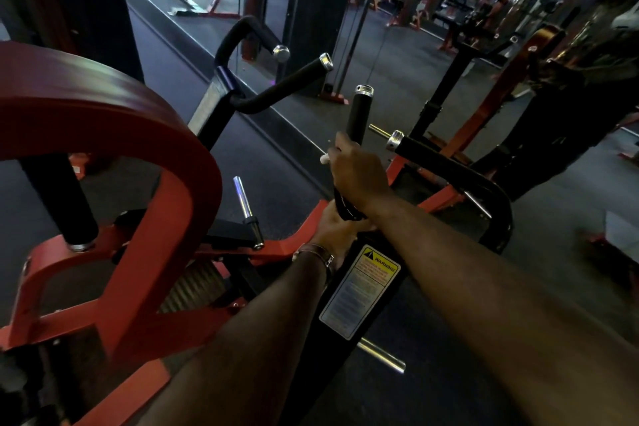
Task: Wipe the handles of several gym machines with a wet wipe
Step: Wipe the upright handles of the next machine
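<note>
The right hand (356, 171) wraps around the upright black handle (359, 112) – a bit of white wet wipe (324, 159) shows at its fingers. Just below, the left hand (332, 225) grips the same black bar, above the warning label (363, 290).

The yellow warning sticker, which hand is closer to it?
Left. The left hand grips the bar just above the warning sticker; the right hand grips the upright handle higher up.
</note>
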Demonstrator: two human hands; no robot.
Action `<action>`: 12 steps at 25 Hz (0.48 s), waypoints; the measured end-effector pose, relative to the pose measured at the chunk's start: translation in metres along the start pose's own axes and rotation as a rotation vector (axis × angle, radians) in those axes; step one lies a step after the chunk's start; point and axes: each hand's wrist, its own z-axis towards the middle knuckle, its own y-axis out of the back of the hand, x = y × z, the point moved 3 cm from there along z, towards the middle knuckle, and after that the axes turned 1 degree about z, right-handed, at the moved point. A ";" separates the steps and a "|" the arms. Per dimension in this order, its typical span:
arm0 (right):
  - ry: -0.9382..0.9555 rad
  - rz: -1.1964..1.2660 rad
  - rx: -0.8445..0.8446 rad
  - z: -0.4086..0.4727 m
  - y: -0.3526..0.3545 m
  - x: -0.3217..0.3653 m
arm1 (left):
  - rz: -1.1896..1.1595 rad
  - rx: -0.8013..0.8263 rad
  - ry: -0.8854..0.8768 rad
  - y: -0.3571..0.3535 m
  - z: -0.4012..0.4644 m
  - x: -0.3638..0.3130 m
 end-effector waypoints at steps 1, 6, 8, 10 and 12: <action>0.009 0.000 -0.025 -0.006 -0.005 -0.004 | 0.012 -0.002 -0.013 0.001 0.001 0.000; -0.183 0.385 -0.116 -0.031 -0.024 -0.021 | 0.091 -0.017 -0.117 -0.005 -0.002 -0.003; -0.386 0.509 -0.287 -0.016 -0.013 -0.023 | 0.039 -0.040 -0.080 -0.008 -0.004 -0.003; -0.565 0.625 -0.420 -0.008 -0.008 -0.014 | -0.008 -0.038 -0.064 -0.009 -0.001 0.000; -0.647 0.638 -0.394 -0.014 -0.012 -0.006 | -0.029 -0.033 -0.066 -0.007 -0.001 0.000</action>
